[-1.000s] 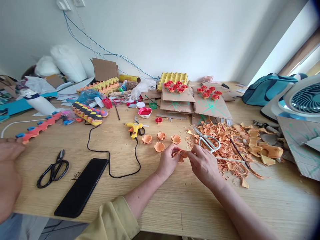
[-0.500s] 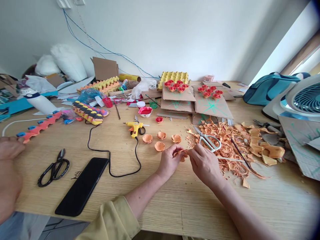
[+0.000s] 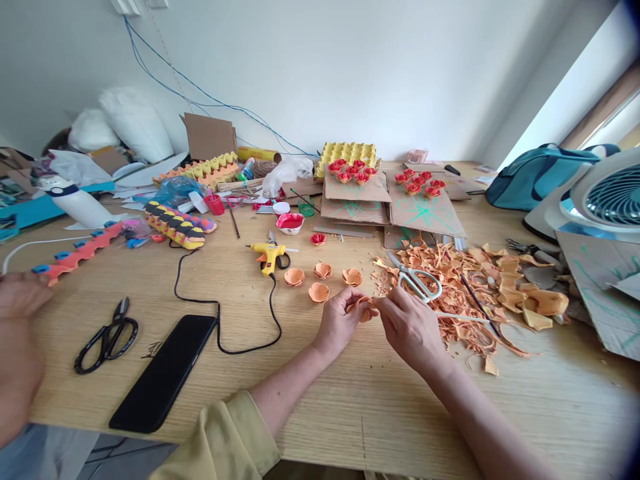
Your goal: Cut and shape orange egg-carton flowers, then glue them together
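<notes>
Head view: a yellow glue gun, taken as landmark, lies on the wooden table with its black cord looping toward the wearer. To its right and nearer the wearer, the left hand pinches an orange petalled cup between thumb and fingers, just above the table. The right hand is drawn together at the fingertips against the right edge of this cup; whether it grips the edge cannot be told, the fingers hiding it. Four orange cups lie immediately right of the glue gun, and a single red flower lies just beyond them. Farther right are white-handled scissors and a heap of orange scraps. Beyond the gun stands a dish of red paint; beyond it and to the right, red flowers sit on cardboard sheets. Left of the gun and nearer the wearer lie a black phone and black-handled scissors; at far left, another person's hand rests beside a red strip.
</notes>
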`<state>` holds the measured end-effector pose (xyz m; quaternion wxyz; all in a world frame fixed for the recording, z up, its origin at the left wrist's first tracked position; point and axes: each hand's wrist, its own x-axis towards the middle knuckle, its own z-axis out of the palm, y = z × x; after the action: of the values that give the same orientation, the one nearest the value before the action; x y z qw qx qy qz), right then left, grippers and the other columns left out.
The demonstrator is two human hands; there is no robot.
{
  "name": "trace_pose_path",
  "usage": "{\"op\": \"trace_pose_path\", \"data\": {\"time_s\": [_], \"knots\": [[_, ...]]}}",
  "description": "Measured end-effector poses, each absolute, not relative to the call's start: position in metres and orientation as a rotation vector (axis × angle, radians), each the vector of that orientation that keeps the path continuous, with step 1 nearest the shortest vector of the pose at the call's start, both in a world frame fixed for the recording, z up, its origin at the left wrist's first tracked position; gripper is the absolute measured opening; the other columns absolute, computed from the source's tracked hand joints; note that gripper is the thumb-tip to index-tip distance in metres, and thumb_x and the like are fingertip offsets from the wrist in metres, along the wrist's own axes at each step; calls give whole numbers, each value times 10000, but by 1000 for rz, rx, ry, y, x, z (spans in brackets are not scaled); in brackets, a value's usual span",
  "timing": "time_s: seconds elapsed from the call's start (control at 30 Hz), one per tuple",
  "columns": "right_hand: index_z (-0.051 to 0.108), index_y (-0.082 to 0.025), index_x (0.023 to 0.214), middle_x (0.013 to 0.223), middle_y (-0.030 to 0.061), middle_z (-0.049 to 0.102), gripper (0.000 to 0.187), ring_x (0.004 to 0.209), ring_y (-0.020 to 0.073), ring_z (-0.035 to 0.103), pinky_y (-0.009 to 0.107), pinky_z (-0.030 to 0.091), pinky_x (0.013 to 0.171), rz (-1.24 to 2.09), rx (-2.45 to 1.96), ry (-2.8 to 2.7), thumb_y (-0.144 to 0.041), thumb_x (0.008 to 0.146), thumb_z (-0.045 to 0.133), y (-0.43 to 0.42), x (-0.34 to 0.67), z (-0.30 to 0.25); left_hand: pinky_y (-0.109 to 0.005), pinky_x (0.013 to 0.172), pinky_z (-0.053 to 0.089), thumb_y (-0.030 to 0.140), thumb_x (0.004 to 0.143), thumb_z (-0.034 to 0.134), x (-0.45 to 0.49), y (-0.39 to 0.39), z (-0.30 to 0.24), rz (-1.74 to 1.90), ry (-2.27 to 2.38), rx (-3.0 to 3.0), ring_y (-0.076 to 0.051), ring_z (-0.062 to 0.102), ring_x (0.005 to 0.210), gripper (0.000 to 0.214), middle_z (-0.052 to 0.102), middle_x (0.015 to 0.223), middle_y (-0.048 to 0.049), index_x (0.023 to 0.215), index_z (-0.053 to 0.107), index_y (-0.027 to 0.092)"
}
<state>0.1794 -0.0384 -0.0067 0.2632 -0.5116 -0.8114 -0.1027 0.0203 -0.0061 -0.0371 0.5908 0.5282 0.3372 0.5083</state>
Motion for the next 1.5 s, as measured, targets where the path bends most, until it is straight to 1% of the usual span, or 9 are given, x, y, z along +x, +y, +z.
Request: {"op": "trace_pose_path", "data": {"time_s": [0.17,0.27,0.5,0.67,0.77,1.0,1.17,1.27,1.5], "knots": [[662,-199,1000,890,55,583,224,736,159,545,270,399,665,-56,-1390,-2091,-251,1011,444,-37,177,-6,-265,721,549,448,853,695,20,-7,-34,1244,796,1280,-156,696,736,302,689,775,-25,842,607,159],[658,-201,979,892,48,584,220,728,150,548,254,402,631,40,-1384,-2028,-277,1010,454,-36,175,-8,-264,742,546,461,860,682,20,-7,-31,1267,820,1341,-152,680,750,305,686,794,-26,848,609,165],[679,-196,893,804,43,546,256,670,162,506,282,368,627,-187,-1360,-2141,-215,997,446,-39,177,-5,-266,691,549,466,847,696,21,-7,-33,1197,760,1271,-146,675,682,319,666,754,-18,836,583,168],[663,-198,984,879,48,587,213,745,155,563,266,417,669,-19,-1326,-2026,-267,1012,464,-38,174,-5,-252,720,540,436,859,694,20,-9,-30,1279,771,1288,-139,662,727,288,665,773,-14,858,592,167],[664,-198,969,872,42,583,202,725,149,557,257,413,642,19,-1337,-2003,-270,1007,479,-36,173,-8,-238,720,523,435,866,686,20,-8,-30,1285,779,1322,-131,638,730,282,654,770,-9,863,594,169],[681,-186,888,795,43,544,253,672,169,504,297,370,634,-240,-1340,-2148,-220,1004,459,-37,176,-7,-226,656,513,487,838,699,21,-5,-33,1214,739,1285,-114,609,656,344,624,741,9,844,562,172],[659,-196,985,861,49,574,200,727,160,550,274,410,656,-68,-1278,-2032,-252,1010,469,-35,174,-8,-215,675,492,427,860,696,20,-8,-29,1289,729,1292,-111,600,698,290,629,759,9,861,573,164],[656,-192,968,846,45,566,192,716,157,548,265,405,626,-36,-1268,-1997,-251,1005,477,-34,173,-9,-219,693,492,413,864,694,20,-8,-30,1300,735,1297,-114,597,719,272,630,776,8,871,579,166],[681,-191,888,782,44,553,251,683,172,511,295,375,654,-296,-1345,-2178,-219,1005,460,-36,176,-8,-231,672,506,423,851,703,22,-5,-38,1230,730,1281,-119,624,695,295,625,733,18,855,547,172]]}}
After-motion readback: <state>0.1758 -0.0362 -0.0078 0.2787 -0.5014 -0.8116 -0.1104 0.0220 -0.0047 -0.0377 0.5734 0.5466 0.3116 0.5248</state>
